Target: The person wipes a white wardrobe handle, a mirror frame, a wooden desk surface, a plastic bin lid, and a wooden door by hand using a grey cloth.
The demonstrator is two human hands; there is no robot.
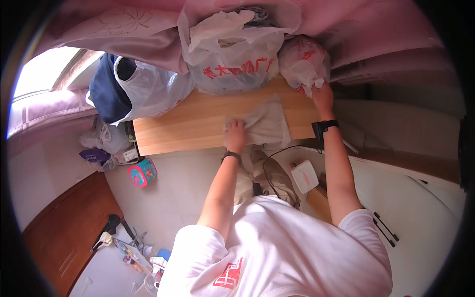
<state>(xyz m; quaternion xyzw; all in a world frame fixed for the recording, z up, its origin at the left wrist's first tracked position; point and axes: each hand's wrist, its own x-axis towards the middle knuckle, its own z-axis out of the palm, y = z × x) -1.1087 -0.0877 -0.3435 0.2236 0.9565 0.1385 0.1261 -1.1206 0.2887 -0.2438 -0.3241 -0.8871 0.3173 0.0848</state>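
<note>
At the near side, a black cable (269, 157) curved over the person's legs and ran right, below the edge of the bench (178, 136). Judged hazard: snagging, caused by a shift of the feet.

On the near part of the bench, the left hand (236, 132) rested on the left end of the grey cloth (269, 121), which lay wrinkled right of centre. Whether the left grip was closed on the fabric or only pressed on it could not be told. Probable fault: bunching, caused by pressure on loose folds.

At the far right, the right hand (323, 96) gripped a gathered end of the small bag (304, 62); the right grip was closed on the film. Whether the bag's base bore on the bench could not be determined. Probable fault: tearing, caused by a hard pull at one narrow pinch.

Left of it stood the large bag (232, 64), close beside it and liable to be dragged along. At the far left, the bag with dark blue fabric (148, 89) overhung the bench; a sideways push could have tipped it off.
</note>
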